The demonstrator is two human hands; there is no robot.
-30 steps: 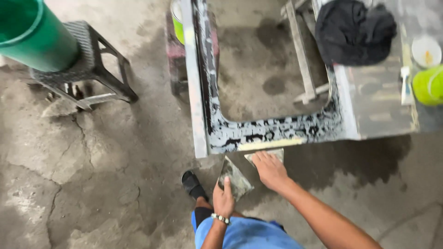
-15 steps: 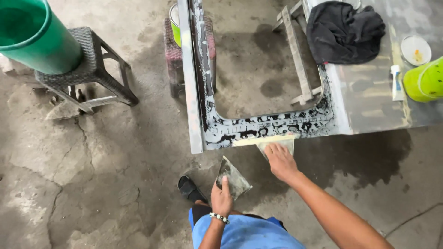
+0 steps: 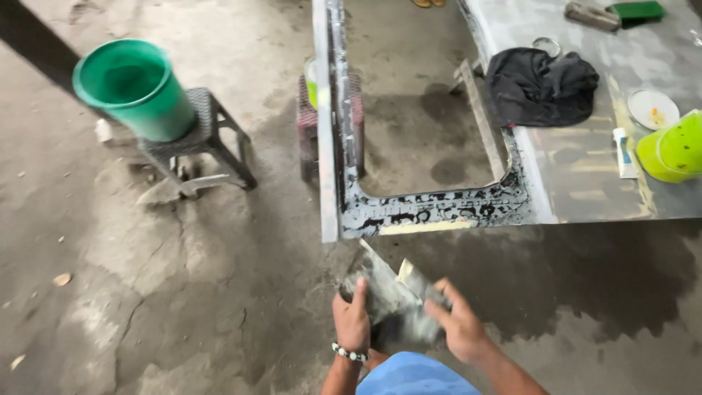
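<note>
My left hand (image 3: 352,322), with a bead bracelet on the wrist, grips a grey putty-smeared board (image 3: 382,294) low in the middle of the view. My right hand (image 3: 458,327) is right beside it and holds a pale flat spreader (image 3: 409,276) against the board; motion blur hides the exact grip. Just beyond both hands lies a grey metal panel (image 3: 439,208) with a large open cut-out. Its near frame is mottled black and grey, with a pale yellowish strip along the front edge.
A green bucket (image 3: 131,88) stands on a dark stool (image 3: 201,139) at the left, with a trowel (image 3: 175,190) below it. On the panel's right part lie a black cloth (image 3: 541,88), a white lid (image 3: 653,108), a tube (image 3: 623,152) and a lime-green cup (image 3: 669,150). The concrete floor (image 3: 585,278) is wet under the panel.
My right hand has drawn back from the panel's front edge to the board in my left hand. The view has tilted, showing more of the panel's far side.
</note>
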